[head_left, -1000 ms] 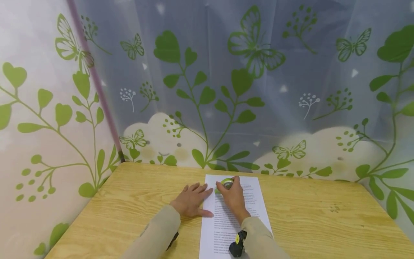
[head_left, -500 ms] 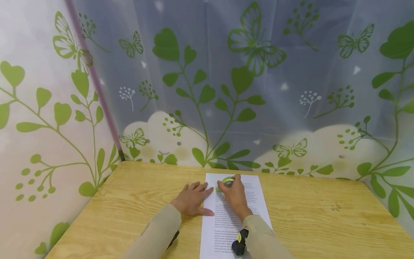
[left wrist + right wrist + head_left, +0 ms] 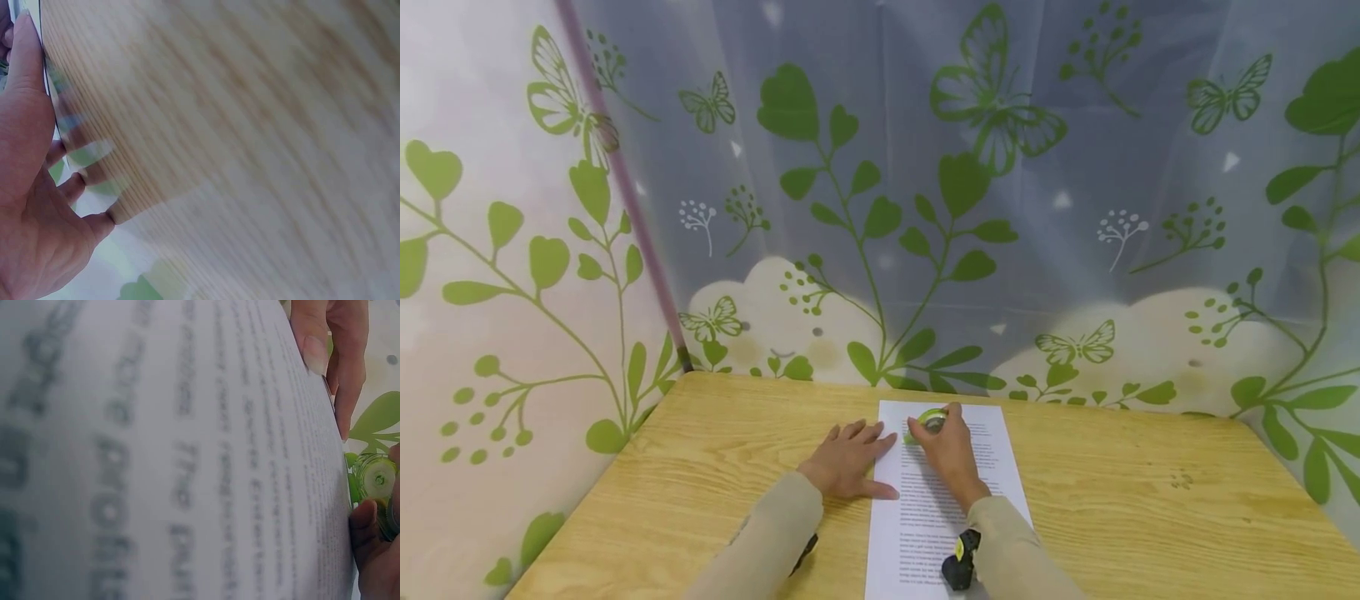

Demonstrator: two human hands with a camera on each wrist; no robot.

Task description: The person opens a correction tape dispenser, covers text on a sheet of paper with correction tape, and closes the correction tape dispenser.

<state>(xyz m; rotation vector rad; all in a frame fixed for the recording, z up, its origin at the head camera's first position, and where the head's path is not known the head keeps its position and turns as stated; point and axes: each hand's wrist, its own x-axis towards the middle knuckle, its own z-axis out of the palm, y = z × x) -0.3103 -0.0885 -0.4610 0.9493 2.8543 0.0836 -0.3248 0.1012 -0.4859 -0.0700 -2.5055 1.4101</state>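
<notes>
A green correction tape (image 3: pixel 934 420) with a see-through round case is pinched between the thumb and fingers of my right hand (image 3: pixel 953 460). Its tip is down at the upper text lines of a white printed sheet (image 3: pixel 917 510). My left hand (image 3: pixel 848 467) lies with spread, straight fingers across the sheet's left edge, partly on the table. In the right wrist view the tape's spool (image 3: pixel 376 476) shows through the case beside my right thumb (image 3: pixel 364 515). The left wrist view shows my left thumb and fingers (image 3: pixel 74 187) touching the tabletop; the tape's tip is hidden there.
The light wood table (image 3: pixel 1135 500) spreads to both sides of the sheet. Behind and to the left hangs a curtain (image 3: pixel 880 208) with green leaves and butterflies, close to the table's back edge. A black wrist camera (image 3: pixel 958 562) sits under my right sleeve.
My right hand has slid slightly rightward over the sheet with the correction tape in its grip. The left hand stays in place on the sheet's edge. The head view has shifted a little.
</notes>
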